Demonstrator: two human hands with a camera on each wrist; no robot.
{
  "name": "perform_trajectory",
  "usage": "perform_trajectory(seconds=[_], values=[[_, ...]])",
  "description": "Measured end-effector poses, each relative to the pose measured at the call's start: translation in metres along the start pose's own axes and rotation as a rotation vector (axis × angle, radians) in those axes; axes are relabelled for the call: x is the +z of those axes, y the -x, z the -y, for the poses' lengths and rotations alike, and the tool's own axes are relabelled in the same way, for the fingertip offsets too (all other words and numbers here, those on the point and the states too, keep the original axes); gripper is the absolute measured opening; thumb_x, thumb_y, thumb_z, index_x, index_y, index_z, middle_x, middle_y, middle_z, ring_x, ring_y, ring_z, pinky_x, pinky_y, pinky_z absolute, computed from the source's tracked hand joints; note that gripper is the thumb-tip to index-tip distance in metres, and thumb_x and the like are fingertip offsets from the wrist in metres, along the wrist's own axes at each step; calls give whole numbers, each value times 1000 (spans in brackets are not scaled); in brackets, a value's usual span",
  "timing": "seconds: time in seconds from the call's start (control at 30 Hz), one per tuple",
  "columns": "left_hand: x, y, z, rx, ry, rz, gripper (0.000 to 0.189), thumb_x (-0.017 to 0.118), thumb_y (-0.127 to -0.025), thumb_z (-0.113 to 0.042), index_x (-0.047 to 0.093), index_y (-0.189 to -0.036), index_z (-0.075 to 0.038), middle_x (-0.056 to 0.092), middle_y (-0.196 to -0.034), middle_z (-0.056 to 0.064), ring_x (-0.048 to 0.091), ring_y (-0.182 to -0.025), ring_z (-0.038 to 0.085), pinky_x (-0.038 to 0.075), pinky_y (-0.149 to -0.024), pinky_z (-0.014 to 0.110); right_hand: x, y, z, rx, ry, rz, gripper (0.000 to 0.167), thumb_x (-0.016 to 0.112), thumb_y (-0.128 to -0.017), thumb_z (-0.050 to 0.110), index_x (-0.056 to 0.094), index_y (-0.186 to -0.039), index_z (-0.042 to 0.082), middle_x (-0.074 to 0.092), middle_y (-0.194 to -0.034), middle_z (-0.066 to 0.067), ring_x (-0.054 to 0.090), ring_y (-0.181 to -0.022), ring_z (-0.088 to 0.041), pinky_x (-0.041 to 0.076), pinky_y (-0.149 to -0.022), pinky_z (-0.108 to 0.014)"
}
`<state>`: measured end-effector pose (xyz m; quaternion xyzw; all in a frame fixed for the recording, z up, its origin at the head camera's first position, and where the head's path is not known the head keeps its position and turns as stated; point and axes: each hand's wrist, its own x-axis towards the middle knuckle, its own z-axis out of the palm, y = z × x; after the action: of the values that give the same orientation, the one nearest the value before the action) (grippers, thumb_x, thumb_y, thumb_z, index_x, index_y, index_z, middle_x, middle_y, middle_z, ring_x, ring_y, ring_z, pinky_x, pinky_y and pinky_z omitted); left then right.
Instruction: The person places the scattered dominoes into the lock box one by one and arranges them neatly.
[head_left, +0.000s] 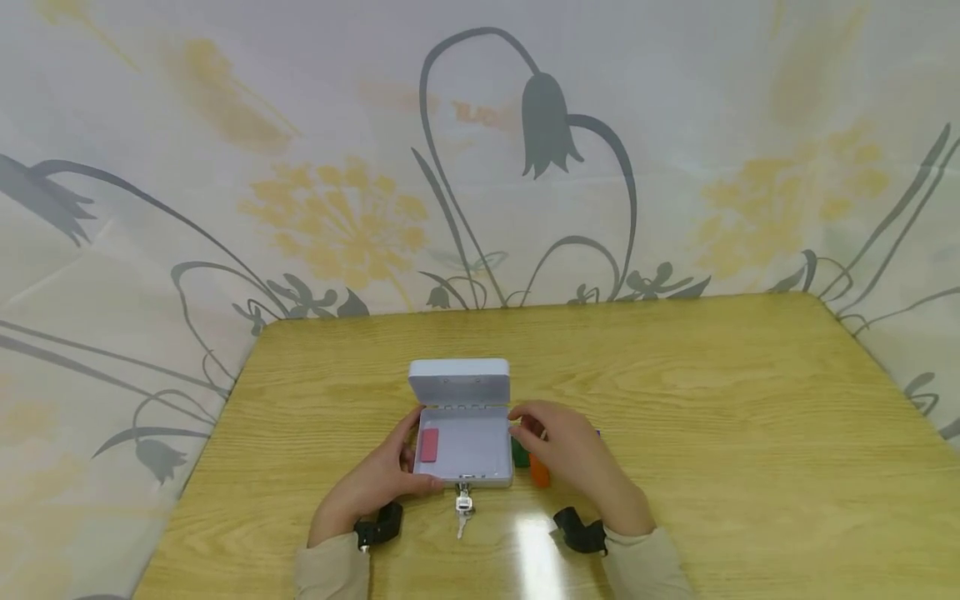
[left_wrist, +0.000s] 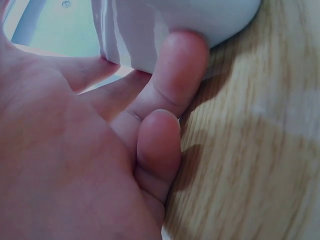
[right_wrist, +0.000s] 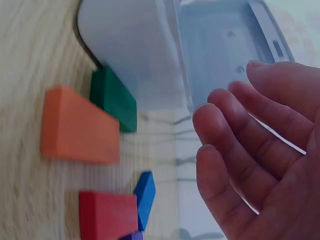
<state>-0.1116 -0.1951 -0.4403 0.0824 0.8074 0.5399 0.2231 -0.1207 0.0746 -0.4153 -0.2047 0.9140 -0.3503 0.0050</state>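
Observation:
A small white cash box stands on the table with its lid raised. Inside, against the left wall, lies a pink block. Keys hang from the lock at the front. My left hand grips the box's left front corner, thumb along the front edge and fingers against the left side. Beside the right wall is my right hand, its fingers loosely bent at the rim and nothing between them. Under it, a green block and an orange block rest close to the box.
A red block, a blue block and part of a purple block lie farther along the wooden table. A flower-patterned cloth hangs behind the table's back edge.

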Motion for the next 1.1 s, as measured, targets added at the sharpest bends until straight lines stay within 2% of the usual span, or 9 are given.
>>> perform_trajectory(seconds=[0.17,0.33,0.63,0.9,1.03,1.1], values=[[-1,0,5,-10,-24,-13,105,79,-67,-26,8,-144,-23,51,-94,13,47,-83,21,42,-69,29,-4,0,-8,37,-1,-18,21,61,-85,26,64,-104,15,55,-77,15,49,-66,-3,42,-62,-24],[0,3,8,-43,-34,-29,106,79,-67,-24,6,-144,-21,50,-90,13,46,-79,20,41,-64,28,-5,2,-18,76,-5,-14,25,62,-85,27,64,-105,14,56,-80,13,50,-71,-5,43,-66,-28],[-1,1,6,-33,-31,-35,106,79,-66,-23,8,-144,-22,50,-93,12,46,-82,20,41,-67,29,-12,4,-37,182,-48,-13,19,57,-87,14,63,-105,14,59,-84,6,53,-73,-9,43,-62,-28],[-2,-1,4,-23,-52,-23,107,79,-66,-29,7,-144,-24,50,-93,12,46,-83,21,41,-69,29,-21,8,-49,168,-20,-45,22,55,-87,12,61,-108,10,60,-89,1,56,-78,-14,45,-65,-30],[0,-1,3,-28,-66,-30,106,80,-66,-27,8,-144,-23,50,-91,12,45,-81,21,40,-67,28,-28,12,-56,198,-4,-52,22,55,-88,14,61,-109,10,61,-90,1,57,-80,-16,45,-65,-31],[1,-1,1,-35,-71,-35,106,80,-66,-25,8,-144,-22,50,-91,12,45,-80,20,40,-66,28,-32,14,-59,221,6,-49,22,55,-88,16,61,-109,10,60,-87,1,55,-76,-15,44,-64,-31]])
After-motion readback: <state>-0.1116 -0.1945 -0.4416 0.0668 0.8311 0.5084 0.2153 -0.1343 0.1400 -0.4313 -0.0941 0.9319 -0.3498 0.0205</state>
